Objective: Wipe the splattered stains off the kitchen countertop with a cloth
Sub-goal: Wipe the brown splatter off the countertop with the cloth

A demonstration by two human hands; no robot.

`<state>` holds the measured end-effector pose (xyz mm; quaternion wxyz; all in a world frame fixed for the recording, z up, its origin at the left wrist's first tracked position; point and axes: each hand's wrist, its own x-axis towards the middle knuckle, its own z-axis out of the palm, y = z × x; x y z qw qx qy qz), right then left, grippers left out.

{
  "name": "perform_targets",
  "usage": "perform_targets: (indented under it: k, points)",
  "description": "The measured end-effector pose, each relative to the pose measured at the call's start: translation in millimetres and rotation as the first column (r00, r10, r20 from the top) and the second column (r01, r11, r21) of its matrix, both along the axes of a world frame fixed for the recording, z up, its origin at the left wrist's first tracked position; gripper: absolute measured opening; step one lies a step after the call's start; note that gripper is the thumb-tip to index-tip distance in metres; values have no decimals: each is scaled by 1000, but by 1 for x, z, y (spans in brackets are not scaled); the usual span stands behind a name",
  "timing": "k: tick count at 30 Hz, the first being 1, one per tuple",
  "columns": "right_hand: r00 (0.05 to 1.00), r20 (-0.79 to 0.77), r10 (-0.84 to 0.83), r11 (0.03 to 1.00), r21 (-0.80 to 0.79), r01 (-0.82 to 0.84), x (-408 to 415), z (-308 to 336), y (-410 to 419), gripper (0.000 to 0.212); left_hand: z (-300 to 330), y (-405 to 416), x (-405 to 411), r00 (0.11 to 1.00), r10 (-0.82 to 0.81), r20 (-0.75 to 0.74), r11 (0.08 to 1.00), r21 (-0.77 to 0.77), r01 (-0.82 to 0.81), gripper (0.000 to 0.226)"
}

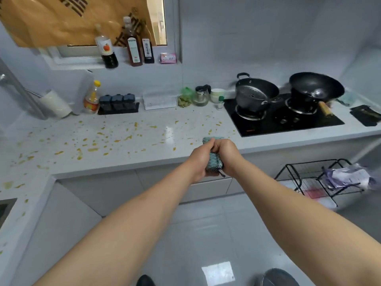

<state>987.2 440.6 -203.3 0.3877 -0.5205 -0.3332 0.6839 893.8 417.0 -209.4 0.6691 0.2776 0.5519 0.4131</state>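
A person's left hand (199, 162) and right hand (226, 155) were both clenched around a folded teal waffle-weave cloth with a dark mesh edge (214, 159), held in the air just in front of the pale speckled stone countertop (165, 155), over its front edge and not yet touching it. The cloth's long axis ran away from the body toward the wall. Yellow-orange splattered stains (92, 144) lay scattered mostly to the left of the hands, thinning toward the black glass gas hob (288, 124) on the right, so the first wiping stroke would likely need to go forward and leftward. The left hand appeared nearer the densest marks, with none wiped so far
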Motion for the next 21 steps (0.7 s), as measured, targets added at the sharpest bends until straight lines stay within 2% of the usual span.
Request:
perform_targets:
  k: [4,5,10,12,15,18,21]
  points:
    - [998,44,-34,999,-27,35,38,-9,6,44,-8,14,33,996,-56,-67,998,-4,56,47]
    - [997,52,-53,998,-32,54,43,-9,6,47,-10,17,37,994,-69,-79,998,-9,68,47]
    - [986,34,-163,984,-70,165,69,-14,25,31,-23,51,37,941,-209,-267,975,12,220,42]
    - [967,75,-244,966,-73,249,80,-20,42,27,-32,71,29,922,-230,-312,968,19,248,37]
    - [903,298,-309,938,-64,342,93,-36,77,28,-44,100,15,899,-228,-375,968,9,249,32]
    - [827,508,-240,956,-23,292,99,-56,111,38,-59,129,-2,911,-198,-362,979,-26,202,26]
    - [780,602,-174,977,6,213,94,-82,143,38,-76,159,-20,918,-183,-352,983,-60,173,16]
